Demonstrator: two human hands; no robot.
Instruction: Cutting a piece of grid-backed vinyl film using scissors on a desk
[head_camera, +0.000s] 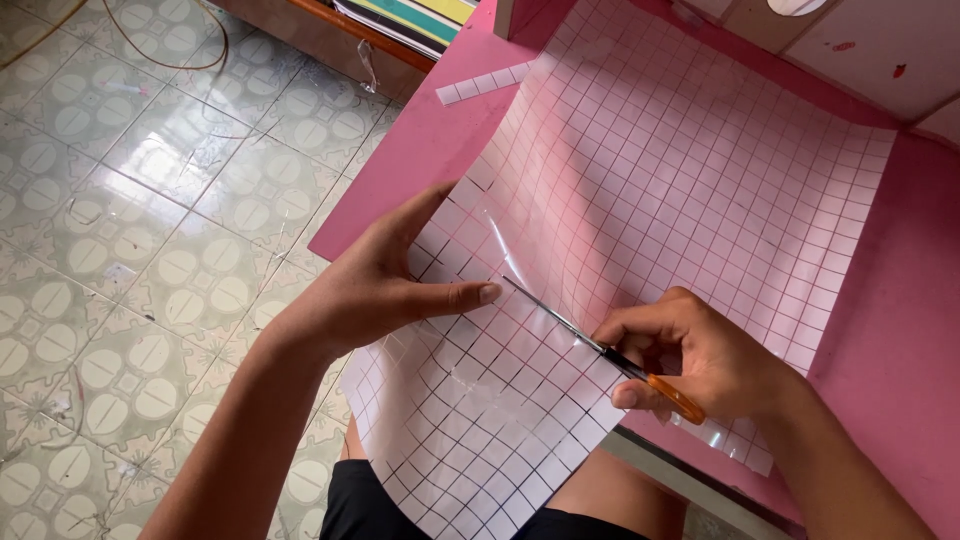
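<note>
A large clear sheet printed with a dark square grid lies over a pink tabletop and hangs off its near edge over my lap. My left hand grips the sheet's left edge, thumb stretched across the top. My right hand holds orange-handled scissors. Their blades point left toward my left thumb and lie along a grid line in the sheet.
A narrow cut strip of grid squares rests on the pink tabletop at the back. Stacked books or folders sit on a shelf beyond. Patterned floor tiles fill the left, with a thin cable near the top.
</note>
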